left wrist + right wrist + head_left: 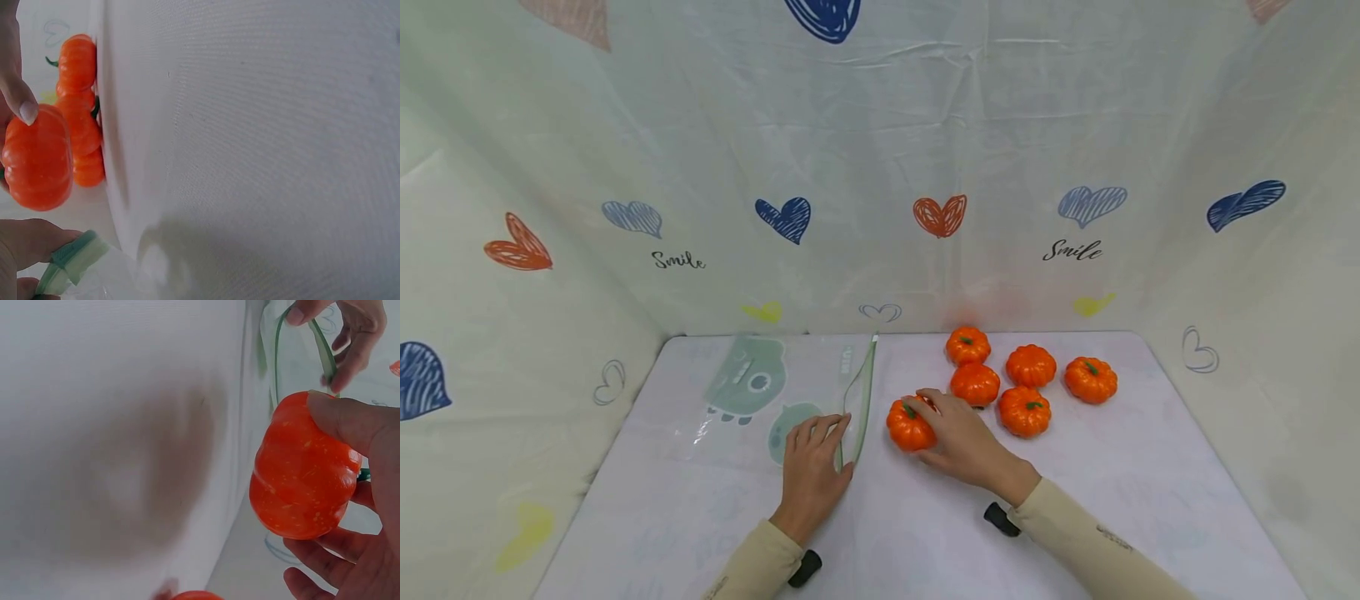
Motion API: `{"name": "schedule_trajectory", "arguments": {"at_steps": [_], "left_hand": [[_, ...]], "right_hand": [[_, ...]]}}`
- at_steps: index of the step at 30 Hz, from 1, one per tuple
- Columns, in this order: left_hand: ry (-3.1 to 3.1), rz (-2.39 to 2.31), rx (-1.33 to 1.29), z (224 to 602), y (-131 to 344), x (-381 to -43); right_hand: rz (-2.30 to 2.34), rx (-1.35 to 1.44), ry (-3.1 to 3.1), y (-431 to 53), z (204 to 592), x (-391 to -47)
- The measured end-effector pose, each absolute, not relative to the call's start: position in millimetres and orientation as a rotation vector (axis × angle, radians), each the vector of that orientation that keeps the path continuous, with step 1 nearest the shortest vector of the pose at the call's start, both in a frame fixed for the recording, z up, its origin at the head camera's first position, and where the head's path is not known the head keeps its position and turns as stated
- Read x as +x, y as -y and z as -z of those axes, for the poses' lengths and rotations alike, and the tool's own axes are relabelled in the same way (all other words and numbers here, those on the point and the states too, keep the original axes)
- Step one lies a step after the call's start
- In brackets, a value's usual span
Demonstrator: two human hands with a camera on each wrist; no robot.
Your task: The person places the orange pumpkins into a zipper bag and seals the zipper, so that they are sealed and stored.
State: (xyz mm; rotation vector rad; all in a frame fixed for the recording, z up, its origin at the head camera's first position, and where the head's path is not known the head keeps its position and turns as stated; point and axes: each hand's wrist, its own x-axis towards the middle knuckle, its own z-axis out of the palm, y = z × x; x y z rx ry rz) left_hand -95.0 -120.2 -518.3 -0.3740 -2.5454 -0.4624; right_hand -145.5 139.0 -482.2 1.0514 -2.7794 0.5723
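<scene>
A small orange pumpkin [904, 429] sits low over the white table, and my right hand [925, 427] grips it with the thumb [350, 422] on top and the fingers [325, 562] curled beneath. To its left lies a clear zip bag [752, 392] printed with green cartoon figures. My left hand [838, 446] pinches the bag's green zip rim [859, 400], holding the mouth open toward the pumpkin. The right wrist view shows the pumpkin [303, 469] a short way in front of the rim [325, 350]. In the left wrist view the pumpkin [37, 156] is just beside the rim [75, 256].
Several more orange pumpkins cluster behind my right hand, among them one at the back [967, 345] and one far right [1090, 379]. A white cloth with heart prints [790, 218] walls in the table on three sides.
</scene>
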Motion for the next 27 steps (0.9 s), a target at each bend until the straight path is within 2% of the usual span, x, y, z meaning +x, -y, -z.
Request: {"name": "schedule_trajectory", "arguments": {"at_steps": [27], "left_hand": [[2.560, 0.490, -0.367, 519.3, 116.3, -95.7]], "right_hand": [[-0.625, 1.082, 2.834, -110.3, 494.7, -160.2]]}}
